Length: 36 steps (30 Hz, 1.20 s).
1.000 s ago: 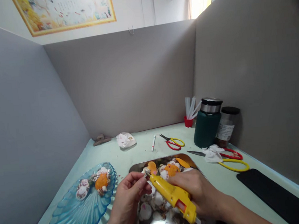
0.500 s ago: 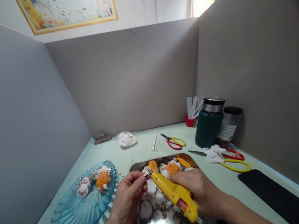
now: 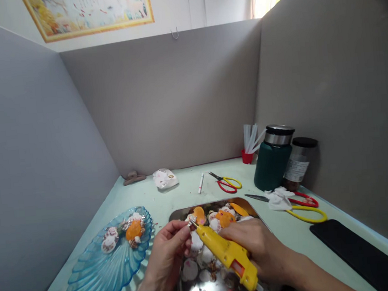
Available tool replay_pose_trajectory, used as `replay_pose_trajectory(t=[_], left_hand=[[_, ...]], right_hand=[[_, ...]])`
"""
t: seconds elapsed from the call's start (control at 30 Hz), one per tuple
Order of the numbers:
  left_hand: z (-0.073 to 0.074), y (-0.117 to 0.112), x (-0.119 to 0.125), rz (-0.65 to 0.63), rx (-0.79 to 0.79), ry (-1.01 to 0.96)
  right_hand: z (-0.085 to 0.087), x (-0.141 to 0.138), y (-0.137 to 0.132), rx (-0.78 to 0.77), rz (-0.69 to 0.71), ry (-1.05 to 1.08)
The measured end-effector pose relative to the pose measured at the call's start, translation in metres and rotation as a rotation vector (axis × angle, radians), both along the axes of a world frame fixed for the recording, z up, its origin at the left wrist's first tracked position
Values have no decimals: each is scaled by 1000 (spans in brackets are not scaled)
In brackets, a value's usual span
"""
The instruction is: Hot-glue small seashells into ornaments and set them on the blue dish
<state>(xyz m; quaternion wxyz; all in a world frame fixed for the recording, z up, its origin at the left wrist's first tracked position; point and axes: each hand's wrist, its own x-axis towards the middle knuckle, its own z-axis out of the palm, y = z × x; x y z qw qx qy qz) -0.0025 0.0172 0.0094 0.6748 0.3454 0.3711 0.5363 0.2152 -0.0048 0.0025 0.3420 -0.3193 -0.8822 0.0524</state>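
My right hand point(image 3: 259, 249) grips a yellow glue gun point(image 3: 227, 253), its nozzle pointing up-left at the fingertips of my left hand point(image 3: 168, 257). My left hand pinches a small pale thing at the nozzle tip, too small to name. Both hands hover over a metal tray point(image 3: 176, 216) filled with white, pink and orange seashells point(image 3: 221, 217). To the left lies a blue shell-shaped glass plate point(image 3: 96, 274) with an orange shell and several small shells on it.
Grey partition walls close in three sides. At the back stand a dark green flask point(image 3: 272, 158), a dark jar point(image 3: 300, 160), a red cup of glue sticks point(image 3: 249, 147), red-yellow scissors point(image 3: 227, 183), a white pen point(image 3: 200, 183). Larger scissors with tissue point(image 3: 288, 200) and a black phone point(image 3: 358, 253) lie right.
The view has drifted slightly. My hands keep the same pose, glue gun nozzle staying at my left fingertips.
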Motion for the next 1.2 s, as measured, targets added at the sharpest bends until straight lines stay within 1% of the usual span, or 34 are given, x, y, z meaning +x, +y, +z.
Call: replay_pose_trajectory(t=[0.1,0.2,0.47,0.63,1.03,1.2], left_hand=[[0,1,0,-1,5,-9],[0,1,-1,2,7,-18],[0,0,1,1,-3,-37],[1,1,2,13,-10,-41],[-3,1,0,20,32,-3],[-1,-1,1,60,59,41]], right_hand=[[-1,1,1,28,-39,10],[-2,3,2,43,-51,14],[-2,0,1,1,2,10],[-1,-1,-1,-26,1,0],[-4,4,2,14,-42,33],[-5,3,1,34,-12,30]])
